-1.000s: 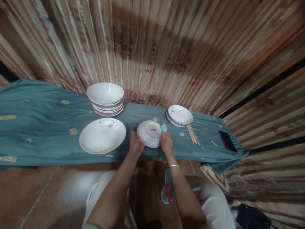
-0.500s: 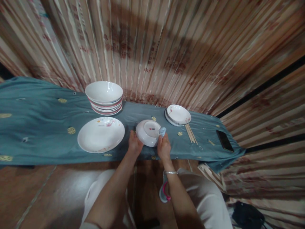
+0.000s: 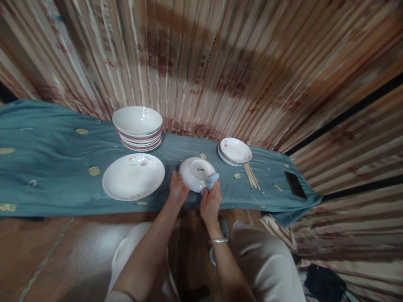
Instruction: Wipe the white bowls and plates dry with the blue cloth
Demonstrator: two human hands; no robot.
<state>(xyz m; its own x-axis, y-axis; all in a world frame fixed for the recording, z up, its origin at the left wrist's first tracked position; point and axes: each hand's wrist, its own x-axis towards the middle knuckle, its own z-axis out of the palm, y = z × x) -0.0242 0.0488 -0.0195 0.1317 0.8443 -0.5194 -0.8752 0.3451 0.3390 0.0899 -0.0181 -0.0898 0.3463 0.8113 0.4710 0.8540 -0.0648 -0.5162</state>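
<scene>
A white bowl [image 3: 192,173] is tilted so that its underside, with a foot ring and a small printed mark, faces me. My left hand [image 3: 179,189] grips its left rim, the fingers partly hidden behind it. In my right hand [image 3: 211,202] is a bunched light-blue cloth [image 3: 212,180], pressed against the bowl's lower right side. To the left lies a large white plate [image 3: 132,178] with a floral pattern. Behind that plate stands a stack of bowls and plates [image 3: 138,130], several with red rims.
Small floral dishes [image 3: 235,152] are stacked at the right, beside wooden chopsticks [image 3: 252,176]. A black phone [image 3: 295,185] lies near the right end of the table, which has a teal cloth [image 3: 59,167]. Pleated curtains [image 3: 189,63] hang directly behind.
My right hand and the cloth have moved left and slightly down across the bowl's outer side. My left hand and the bowl stay nearly where they were.
</scene>
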